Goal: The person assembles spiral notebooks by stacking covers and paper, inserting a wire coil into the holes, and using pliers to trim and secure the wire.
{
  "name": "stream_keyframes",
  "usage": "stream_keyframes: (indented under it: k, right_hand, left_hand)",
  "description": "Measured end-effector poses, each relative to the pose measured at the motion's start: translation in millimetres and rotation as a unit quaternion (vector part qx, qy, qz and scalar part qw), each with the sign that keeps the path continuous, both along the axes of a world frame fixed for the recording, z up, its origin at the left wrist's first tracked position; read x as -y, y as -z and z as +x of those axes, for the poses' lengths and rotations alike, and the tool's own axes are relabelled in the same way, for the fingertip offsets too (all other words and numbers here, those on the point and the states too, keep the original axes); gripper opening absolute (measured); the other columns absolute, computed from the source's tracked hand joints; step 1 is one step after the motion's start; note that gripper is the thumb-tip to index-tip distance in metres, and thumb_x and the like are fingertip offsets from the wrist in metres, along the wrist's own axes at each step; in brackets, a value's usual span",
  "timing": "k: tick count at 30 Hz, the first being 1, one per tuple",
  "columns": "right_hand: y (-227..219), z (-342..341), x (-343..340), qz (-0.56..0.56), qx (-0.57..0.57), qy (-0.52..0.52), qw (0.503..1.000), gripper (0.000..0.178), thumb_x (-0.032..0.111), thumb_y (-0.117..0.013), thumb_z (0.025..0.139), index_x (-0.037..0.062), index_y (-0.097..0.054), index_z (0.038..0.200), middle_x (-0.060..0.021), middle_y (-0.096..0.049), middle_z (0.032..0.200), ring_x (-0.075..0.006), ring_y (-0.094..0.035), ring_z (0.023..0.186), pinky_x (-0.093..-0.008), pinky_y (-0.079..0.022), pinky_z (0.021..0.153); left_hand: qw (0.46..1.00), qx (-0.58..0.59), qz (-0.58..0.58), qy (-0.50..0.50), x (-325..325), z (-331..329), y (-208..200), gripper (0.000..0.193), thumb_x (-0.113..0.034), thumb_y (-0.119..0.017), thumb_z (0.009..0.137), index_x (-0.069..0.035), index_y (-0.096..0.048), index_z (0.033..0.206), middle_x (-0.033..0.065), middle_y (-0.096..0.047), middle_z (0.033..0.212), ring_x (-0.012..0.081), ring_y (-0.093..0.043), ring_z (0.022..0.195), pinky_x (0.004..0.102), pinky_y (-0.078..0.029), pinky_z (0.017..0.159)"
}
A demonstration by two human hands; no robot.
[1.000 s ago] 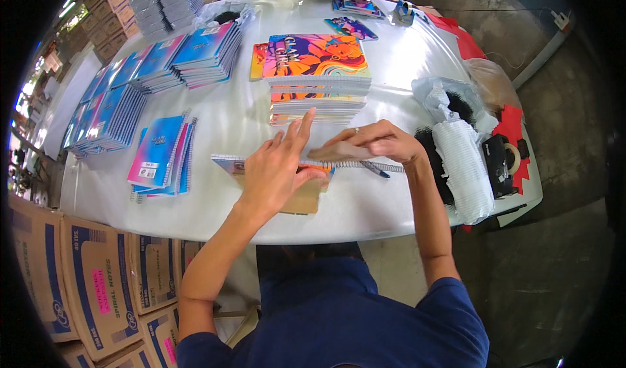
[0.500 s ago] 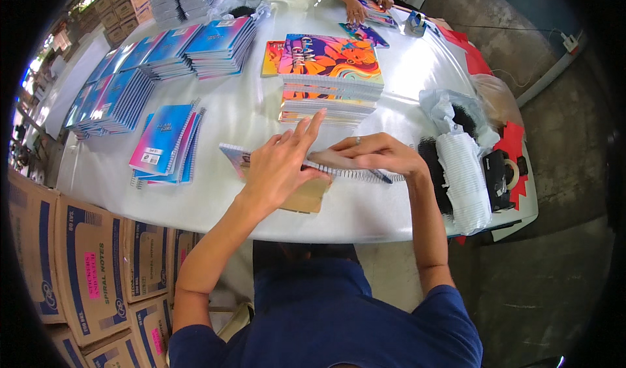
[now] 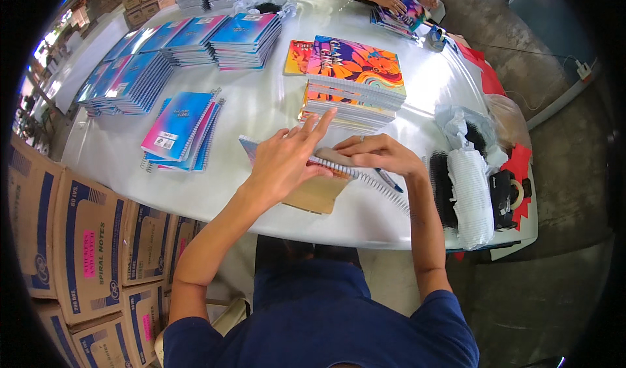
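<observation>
My left hand (image 3: 282, 158) grips a notebook (image 3: 316, 195) that stands tilted on its edge, brown backing board toward me. The thumb lies along its upper edge and the other fingers point away. A thin spiral coil (image 3: 385, 192) runs along that edge and hangs loose past its right end. My right hand (image 3: 385, 154) is closed over the coil at the edge, fingertips partly hidden. Under that hand, a dark blue pen (image 3: 389, 179) lies close to the coil. Just beyond both hands rises a stack of colourful spiral notebooks (image 3: 355, 65).
Blue-pink notebooks (image 3: 179, 127) lie at left, with taller stacks (image 3: 241, 35) behind. At right are a bundle of white coils (image 3: 471, 198), black coils (image 3: 445, 189) and a tape dispenser (image 3: 505, 198). Cartons (image 3: 91, 250) stand below left. Across the table, another person's hands (image 3: 394, 5) hold a notebook.
The view has shifted, so the table's things sit further right. More loose coil shows past the notebook's right end. The other person's notebook has been lifted off the table. My grips look the same.
</observation>
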State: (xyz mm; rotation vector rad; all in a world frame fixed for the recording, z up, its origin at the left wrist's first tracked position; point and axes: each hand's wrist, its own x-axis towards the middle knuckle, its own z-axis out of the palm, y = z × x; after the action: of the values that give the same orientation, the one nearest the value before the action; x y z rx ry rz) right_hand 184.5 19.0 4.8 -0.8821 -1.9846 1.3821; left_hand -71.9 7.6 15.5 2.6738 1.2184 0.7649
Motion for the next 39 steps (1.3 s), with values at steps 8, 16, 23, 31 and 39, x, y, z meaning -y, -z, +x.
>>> stream_keyframes:
  k: [8, 16, 23, 31, 39]
  right_hand:
    - [-4, -18, -7, 0.034, 0.046, 0.009, 0.998, 0.041, 0.027, -0.068, 0.087, -0.0078, -0.067, 0.109, -0.0179, -0.065, 0.117, -0.0243, -0.058, 0.11, -0.0349, -0.044, 0.095]
    - [-13, -27, -14, -0.016, 0.038, 0.03, 0.999, 0.043, 0.031, -0.067, 0.088, -0.0064, -0.067, 0.11, -0.0153, -0.067, 0.113, -0.0204, -0.06, 0.103, -0.0328, -0.045, 0.092]
    - [-3, -31, -20, -0.084, -0.069, -0.001, 0.994, 0.045, 0.034, -0.068, 0.088, -0.0067, -0.068, 0.109, -0.0157, -0.067, 0.111, -0.0202, -0.06, 0.103, -0.0313, -0.047, 0.09]
    - [-7, -43, -34, -0.018, 0.031, 0.038, 0.999, 0.044, 0.036, -0.074, 0.081, -0.0006, -0.071, 0.105, -0.0154, -0.068, 0.112, -0.0222, -0.061, 0.106, -0.0339, -0.045, 0.093]
    - [-20, -55, -28, 0.005, 0.094, 0.039, 0.995, 0.047, 0.039, -0.069, 0.085, -0.0018, -0.07, 0.108, -0.013, -0.069, 0.108, -0.0197, -0.06, 0.099, -0.0334, -0.045, 0.09]
  left_hand:
    - [0.999, -0.021, 0.006, -0.027, -1, -16, -2, 0.109, -0.039, -0.082, 0.061, -0.031, -0.021, 0.151, 0.0086, -0.051, 0.14, 0.0383, -0.063, 0.103, 0.0405, -0.056, 0.081]
    - [0.999, 0.004, 0.007, -0.042, -9, -29, 0, 0.107, -0.04, -0.081, 0.063, -0.03, -0.02, 0.151, 0.0097, -0.052, 0.139, 0.0362, -0.059, 0.114, 0.0462, -0.05, 0.092]
    - [0.998, -0.014, 0.0, -0.058, -11, -41, 1, 0.105, -0.042, -0.079, 0.065, -0.026, -0.022, 0.151, 0.0122, -0.049, 0.141, 0.0389, -0.045, 0.129, 0.0525, -0.031, 0.11]
    - [0.971, 0.196, 0.056, -0.127, -11, -59, 17, 0.112, -0.015, -0.086, 0.064, -0.02, -0.018, 0.153, 0.0148, -0.038, 0.149, 0.0354, -0.038, 0.137, 0.049, -0.033, 0.109]
    - [0.816, 0.519, -0.254, -0.003, -21, -64, 63, 0.11, 0.001, -0.081, 0.07, -0.011, -0.012, 0.154, 0.0173, -0.033, 0.151, 0.0155, -0.05, 0.117, 0.0285, -0.048, 0.093]
